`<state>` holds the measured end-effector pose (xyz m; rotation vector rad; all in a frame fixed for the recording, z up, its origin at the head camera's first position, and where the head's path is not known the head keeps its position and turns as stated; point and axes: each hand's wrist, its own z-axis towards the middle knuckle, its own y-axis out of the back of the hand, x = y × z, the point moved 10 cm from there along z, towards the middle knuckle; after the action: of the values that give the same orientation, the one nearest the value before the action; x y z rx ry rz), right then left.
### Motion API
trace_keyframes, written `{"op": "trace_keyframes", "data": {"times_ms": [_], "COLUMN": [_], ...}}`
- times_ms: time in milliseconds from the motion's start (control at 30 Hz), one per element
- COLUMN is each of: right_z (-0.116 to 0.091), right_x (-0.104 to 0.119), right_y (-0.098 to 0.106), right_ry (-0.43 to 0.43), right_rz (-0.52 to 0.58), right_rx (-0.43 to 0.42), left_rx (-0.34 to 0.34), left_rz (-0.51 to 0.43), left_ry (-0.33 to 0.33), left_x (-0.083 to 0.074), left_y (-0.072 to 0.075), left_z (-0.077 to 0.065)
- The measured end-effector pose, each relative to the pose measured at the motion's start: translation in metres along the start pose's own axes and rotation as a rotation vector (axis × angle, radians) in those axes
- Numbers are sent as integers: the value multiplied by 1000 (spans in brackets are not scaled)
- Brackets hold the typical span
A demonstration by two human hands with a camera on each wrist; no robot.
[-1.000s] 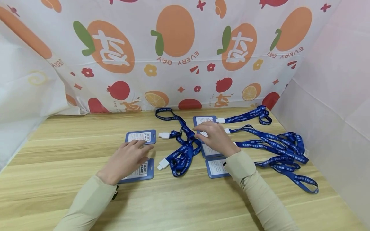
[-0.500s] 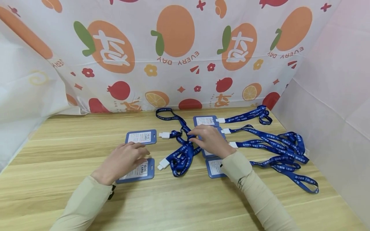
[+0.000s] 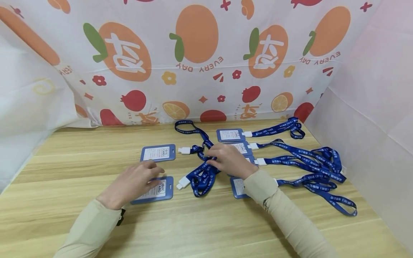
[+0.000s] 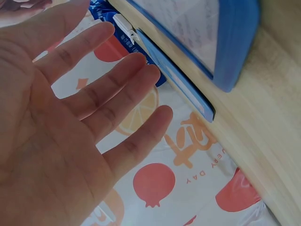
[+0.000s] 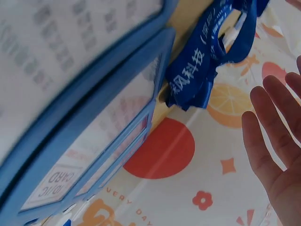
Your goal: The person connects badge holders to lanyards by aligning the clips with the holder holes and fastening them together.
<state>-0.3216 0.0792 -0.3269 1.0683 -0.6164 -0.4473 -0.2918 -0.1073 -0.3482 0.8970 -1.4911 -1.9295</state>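
Observation:
In the head view my left hand (image 3: 132, 184) hovers with spread fingers over the lower left blue ID card holder (image 3: 167, 190), partly covering it. A second card holder (image 3: 158, 153) lies just beyond. The left wrist view shows that palm bare and its fingers apart. My right hand (image 3: 230, 159) reaches over the tangled blue lanyards (image 3: 203, 181), thumb and index fingertips right at the strap. Its other fingers (image 5: 263, 150) are extended in the right wrist view, apart from the lanyard. Two white clips (image 3: 184, 182) (image 3: 184, 151) point toward the left card holders.
Several card holders (image 3: 229, 135) stand in a column at the right, partly under my right hand and sleeve. Their lanyards (image 3: 309, 157) stretch toward the right wall (image 3: 368, 143). A fruit-print sheet (image 3: 196, 86) hangs behind the wooden table (image 3: 193, 229).
My right hand has moved left and slightly down, from the right card holders onto the tangled lanyards. My left hand has drawn back a little to the left, uncovering more of the upper card holder.

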Motion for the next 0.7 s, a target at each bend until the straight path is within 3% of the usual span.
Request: {"op": "trace_keyframes", "data": {"times_ms": [400, 700], "right_z": [11, 17], "right_x": [21, 38], "right_y": [-25, -37], "right_ry": [120, 156], "right_rz": [-112, -106], "right_rx": [132, 176], "left_rx": [66, 132], "left_rz": [-8, -46], "left_ry": [9, 34], "left_x": [2, 2], "left_y": [-5, -15], "left_z": [-1, -3]}}
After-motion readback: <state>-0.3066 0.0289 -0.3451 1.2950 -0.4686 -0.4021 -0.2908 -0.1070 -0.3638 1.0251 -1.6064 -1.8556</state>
